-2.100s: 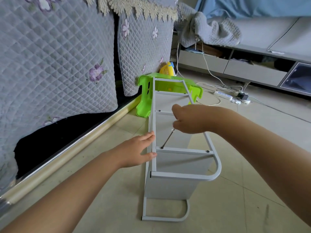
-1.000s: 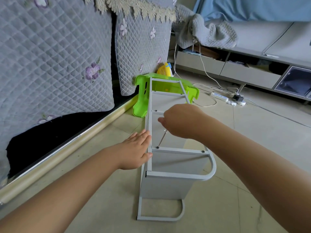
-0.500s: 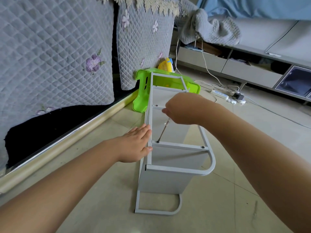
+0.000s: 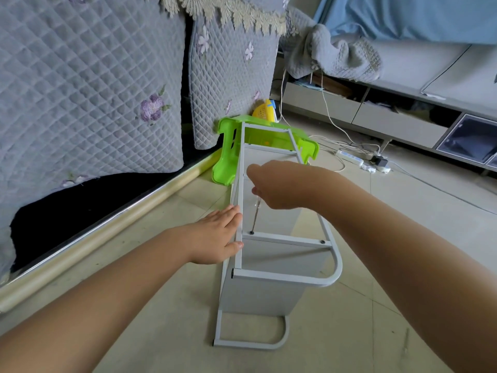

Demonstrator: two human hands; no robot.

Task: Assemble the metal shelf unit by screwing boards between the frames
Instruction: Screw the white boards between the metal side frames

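— Where is the shelf unit [image 4: 269, 265]?

— On its side on the tiled floor [image 4: 376, 305], its far end by a green plastic stool [image 4: 228, 157] — one white metal frame [image 4: 333, 267] facing up, a grey board [image 4: 261, 294] standing on edge beneath it.

— And the hands?

— The left hand [image 4: 212, 238] lies flat, fingers straight, pressed against the outer side of the frame's long rail. The right hand [image 4: 279, 184] is curled round the handle of a screwdriver [image 4: 256, 214], whose thin shaft slants down to a dark screw [image 4: 252, 232] at the left end of a crossbar [image 4: 285, 239].

— Any other screws?

— One more dark screw head [image 4: 322, 242] at the crossbar's right end.

— What's around?

— A quilted grey sofa cover [image 4: 80, 76] to the left, and a white power strip [image 4: 349, 156] with cables on the floor behind.
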